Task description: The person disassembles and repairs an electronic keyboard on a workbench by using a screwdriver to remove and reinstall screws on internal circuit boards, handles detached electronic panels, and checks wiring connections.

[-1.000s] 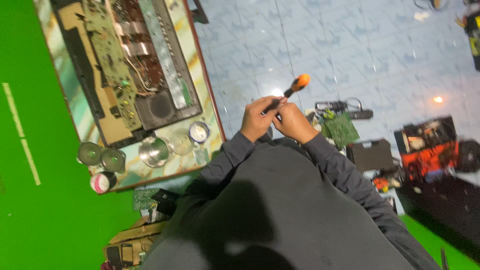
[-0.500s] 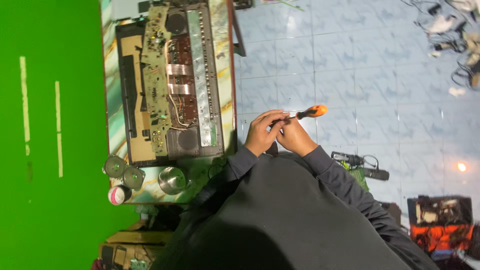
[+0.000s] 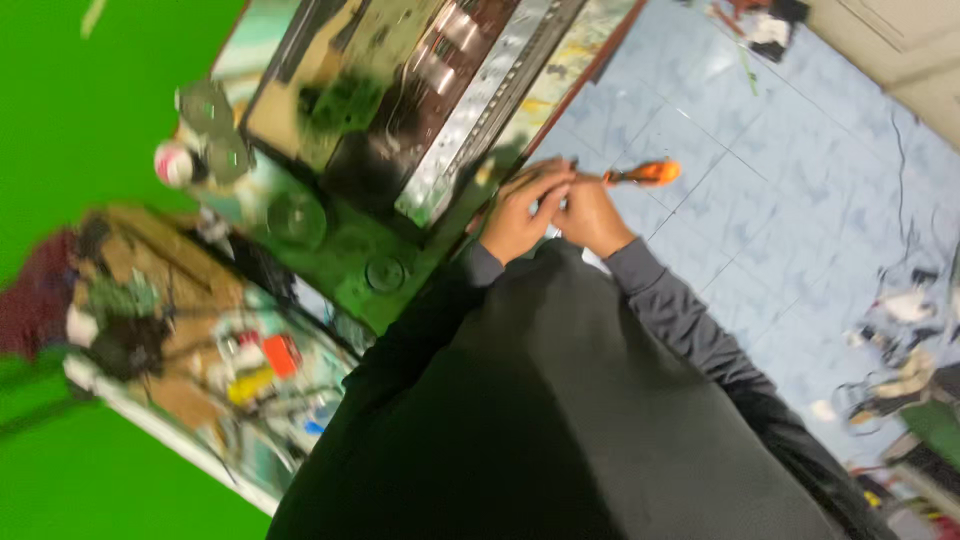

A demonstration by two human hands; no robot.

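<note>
Seen from the camera on my head, my left hand (image 3: 520, 215) and my right hand (image 3: 590, 215) meet just above the edge of the worktable (image 3: 375, 300), pressed close, fingertips touching. My right hand is closed around the shaft end of an orange-handled screwdriver with a dark metal shank (image 3: 640, 175); its handle sticks out past my knuckles over the pale blue tiled floor (image 3: 800, 170). My left fingers are curled and pinched against the tool's front end, and whether they grip the tip or some small part there I cannot tell, since the blur and my own knuckles hide it.

Compared with half a second ago my hands have hardly changed their hold: same clasp, same screwdriver pointing away from my body. What has changed is my head, which has swung and tilted, so the opened grey electronics chassis with green circuit boards and silver rails (image 3: 420, 90) now runs slantwise across the top, and a cluttered shelf of small parts in a cardboard tray (image 3: 190, 330) has come into sight at the lower left. I judge that I am working at the tool between my fingers rather than on the chassis, which lies just beside my hands but untouched
</note>
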